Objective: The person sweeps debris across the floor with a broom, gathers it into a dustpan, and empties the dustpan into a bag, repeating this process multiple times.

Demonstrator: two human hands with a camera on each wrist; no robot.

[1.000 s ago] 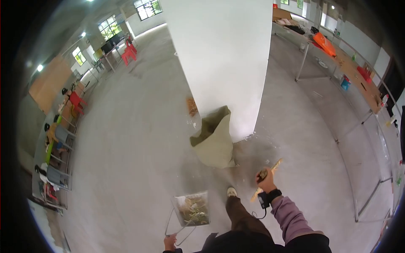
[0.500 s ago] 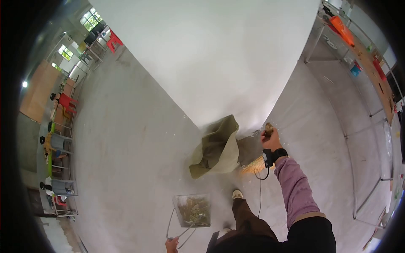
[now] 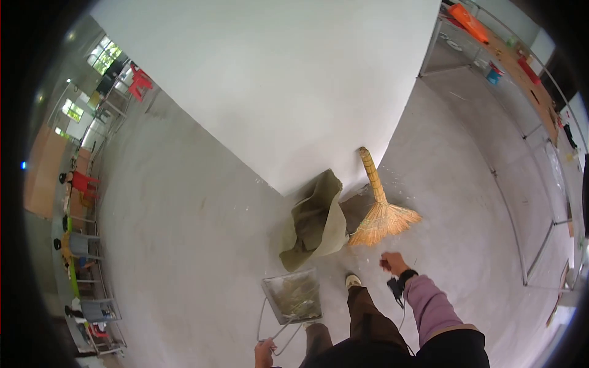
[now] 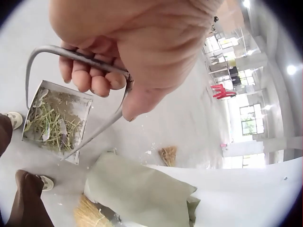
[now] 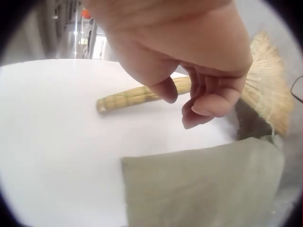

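Observation:
My left hand (image 3: 264, 354) grips the bent metal handle (image 4: 78, 56) of a dustpan (image 4: 86, 106), fingers curled round the bar. Dry straw-like scraps (image 4: 52, 123) and dust lie in the pan. A straw broom (image 3: 375, 181) leans upright against the white pillar, bristles spread on the floor and handle end up. My right hand (image 3: 394, 264) is apart from the broom, lower in the head view, with fingers loosely bent and nothing in them. An olive-green sack (image 3: 331, 236) with its mouth gaping stands at the pillar's foot, left of the broom.
The white pillar (image 3: 276, 92) rises straight ahead. Another small straw bundle (image 4: 168, 155) lies beside it in the left wrist view. A long table (image 3: 527, 80) on a metal frame runs along the right. Seated people and chairs (image 3: 86, 243) line the left.
My right hand carried the broom up to the pillar, let go of it there and drew back. The dustpan stays in my left hand, shifted slightly right in view.

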